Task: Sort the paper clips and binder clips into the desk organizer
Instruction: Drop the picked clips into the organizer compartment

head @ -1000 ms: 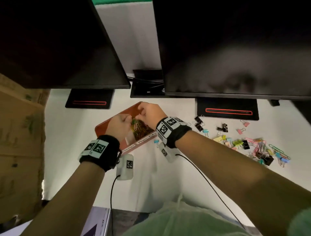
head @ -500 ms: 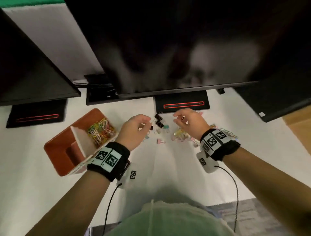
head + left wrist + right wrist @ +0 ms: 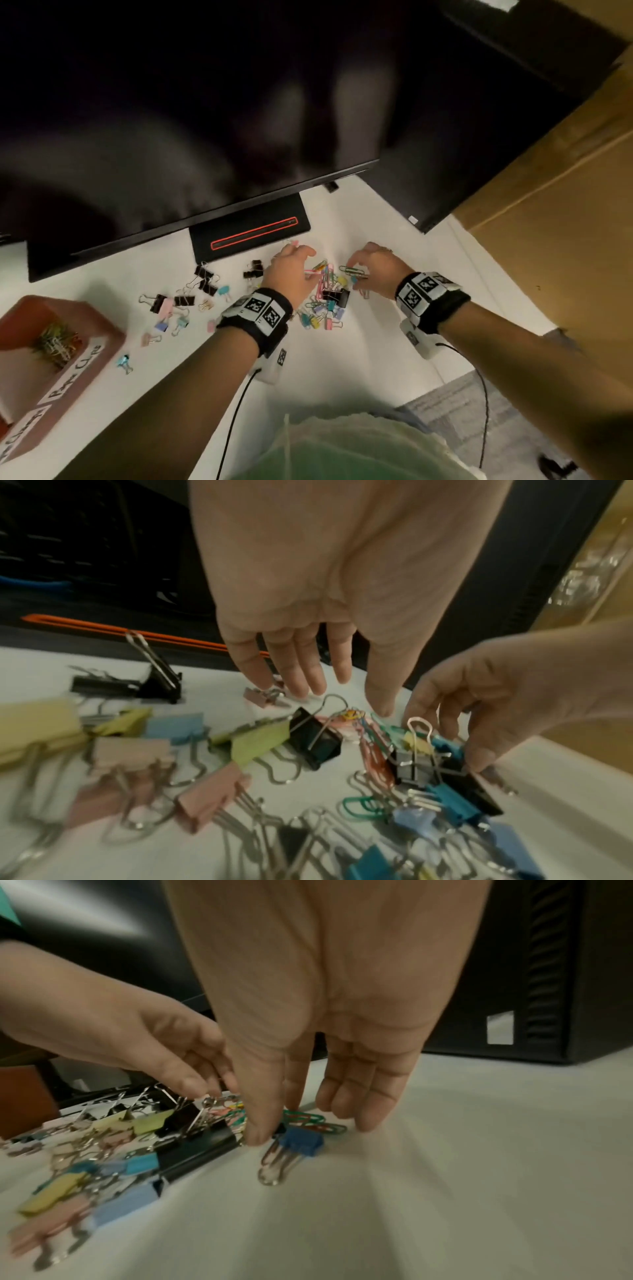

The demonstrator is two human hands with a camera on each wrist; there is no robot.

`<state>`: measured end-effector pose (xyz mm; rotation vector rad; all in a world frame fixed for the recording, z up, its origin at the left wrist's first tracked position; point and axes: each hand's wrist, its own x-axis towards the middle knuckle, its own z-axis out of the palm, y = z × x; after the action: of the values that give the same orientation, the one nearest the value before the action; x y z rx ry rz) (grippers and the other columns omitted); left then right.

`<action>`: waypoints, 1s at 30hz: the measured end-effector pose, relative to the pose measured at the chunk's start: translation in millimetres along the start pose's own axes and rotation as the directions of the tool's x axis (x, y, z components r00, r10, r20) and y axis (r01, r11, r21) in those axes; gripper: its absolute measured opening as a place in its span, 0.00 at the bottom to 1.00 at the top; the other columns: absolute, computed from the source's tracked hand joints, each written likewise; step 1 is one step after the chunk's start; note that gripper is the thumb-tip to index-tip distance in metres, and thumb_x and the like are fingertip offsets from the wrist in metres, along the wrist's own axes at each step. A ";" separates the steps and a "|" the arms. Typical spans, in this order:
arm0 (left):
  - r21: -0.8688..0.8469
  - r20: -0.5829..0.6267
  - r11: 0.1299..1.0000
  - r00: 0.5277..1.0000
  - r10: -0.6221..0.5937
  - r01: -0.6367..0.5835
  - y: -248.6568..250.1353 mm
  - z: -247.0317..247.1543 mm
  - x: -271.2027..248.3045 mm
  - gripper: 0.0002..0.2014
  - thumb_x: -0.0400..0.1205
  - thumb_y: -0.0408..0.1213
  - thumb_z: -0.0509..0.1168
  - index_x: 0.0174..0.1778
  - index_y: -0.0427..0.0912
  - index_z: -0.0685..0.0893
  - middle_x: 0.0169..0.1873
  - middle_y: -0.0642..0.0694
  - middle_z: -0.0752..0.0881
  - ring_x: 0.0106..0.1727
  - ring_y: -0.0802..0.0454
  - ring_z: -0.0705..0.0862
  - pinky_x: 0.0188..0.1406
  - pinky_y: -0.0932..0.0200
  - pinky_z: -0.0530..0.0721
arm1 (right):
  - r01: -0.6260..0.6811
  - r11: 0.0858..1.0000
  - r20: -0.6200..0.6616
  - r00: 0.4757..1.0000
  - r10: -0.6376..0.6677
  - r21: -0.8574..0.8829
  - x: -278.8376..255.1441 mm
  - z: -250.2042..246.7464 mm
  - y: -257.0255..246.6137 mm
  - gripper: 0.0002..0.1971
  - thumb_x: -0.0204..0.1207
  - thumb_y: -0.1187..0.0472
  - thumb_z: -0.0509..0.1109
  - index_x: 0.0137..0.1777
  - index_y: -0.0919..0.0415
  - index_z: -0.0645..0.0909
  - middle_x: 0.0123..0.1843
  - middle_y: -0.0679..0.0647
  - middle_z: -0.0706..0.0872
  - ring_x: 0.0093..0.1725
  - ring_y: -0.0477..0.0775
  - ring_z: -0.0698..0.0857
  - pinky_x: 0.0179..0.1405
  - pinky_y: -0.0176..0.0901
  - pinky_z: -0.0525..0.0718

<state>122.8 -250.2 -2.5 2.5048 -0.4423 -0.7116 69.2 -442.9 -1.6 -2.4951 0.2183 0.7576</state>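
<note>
A mixed pile of coloured paper clips and binder clips (image 3: 329, 298) lies on the white desk between my two hands. My left hand (image 3: 301, 265) hovers over it with straight fingers (image 3: 294, 680) pointing down and holds nothing. My right hand (image 3: 356, 270) comes down on the pile's right edge, where thumb and forefinger (image 3: 257, 1134) pinch a green paper clip (image 3: 308, 1118), next to a blue binder clip (image 3: 301, 1144). A big black binder clip (image 3: 198, 1148) lies just left of it. The red-brown desk organizer (image 3: 113, 337) stands far left with paper clips (image 3: 58, 339) in one compartment.
More binder clips (image 3: 185, 301) lie scattered between the organizer and the pile. A monitor (image 3: 171, 120) overhangs the desk, its black base (image 3: 250, 229) just behind the pile. A black computer case (image 3: 548, 974) stands at the right, beside a wooden panel (image 3: 565, 240).
Both hands have left the organizer and moved right to the clip pile. The view has swung right with them. The right hand now has its fingers on a green paper clip.
</note>
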 end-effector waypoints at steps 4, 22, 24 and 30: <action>0.242 0.095 0.969 0.993 -0.077 0.052 10.5 9.3 11.2 0.26 0.74 0.47 0.71 0.67 0.52 0.72 0.74 0.45 0.68 0.73 0.45 0.70 0.68 0.43 0.71 | 0.044 0.998 -0.006 0.999 -0.045 -0.046 4.0 3.3 0.3 0.18 0.70 0.67 0.73 0.60 0.57 0.79 0.60 0.57 0.77 0.57 0.59 0.80 0.60 0.47 0.79; 0.256 0.043 0.966 0.997 -0.056 0.044 8.4 17.1 20.1 0.08 0.82 0.38 0.62 0.53 0.41 0.82 0.52 0.41 0.82 0.52 0.44 0.82 0.55 0.50 0.81 | 0.078 0.997 0.048 0.996 -0.077 -0.022 17.5 -4.4 3.9 0.08 0.76 0.66 0.64 0.50 0.64 0.85 0.49 0.60 0.88 0.46 0.61 0.88 0.45 0.45 0.83; 0.271 0.048 0.962 0.998 -0.032 0.018 8.1 17.7 19.8 0.08 0.83 0.38 0.61 0.53 0.41 0.82 0.52 0.41 0.82 0.52 0.43 0.81 0.55 0.50 0.80 | 0.083 0.997 0.059 0.995 -0.083 0.000 15.9 -6.9 3.9 0.08 0.77 0.66 0.64 0.50 0.65 0.84 0.48 0.61 0.88 0.46 0.61 0.88 0.45 0.45 0.83; -0.054 -0.068 0.997 0.996 -0.057 0.054 -0.4 6.0 11.0 0.04 0.80 0.35 0.64 0.44 0.41 0.84 0.47 0.43 0.88 0.63 0.52 0.80 0.59 0.54 0.81 | 0.116 0.992 -0.023 0.993 -0.115 0.054 13.7 -11.3 4.8 0.06 0.75 0.64 0.68 0.49 0.64 0.85 0.47 0.59 0.88 0.48 0.58 0.86 0.50 0.46 0.84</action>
<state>128.4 -256.8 -11.6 2.4925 -0.3267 -0.6466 84.5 -453.0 -3.2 -2.4405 0.0995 0.6715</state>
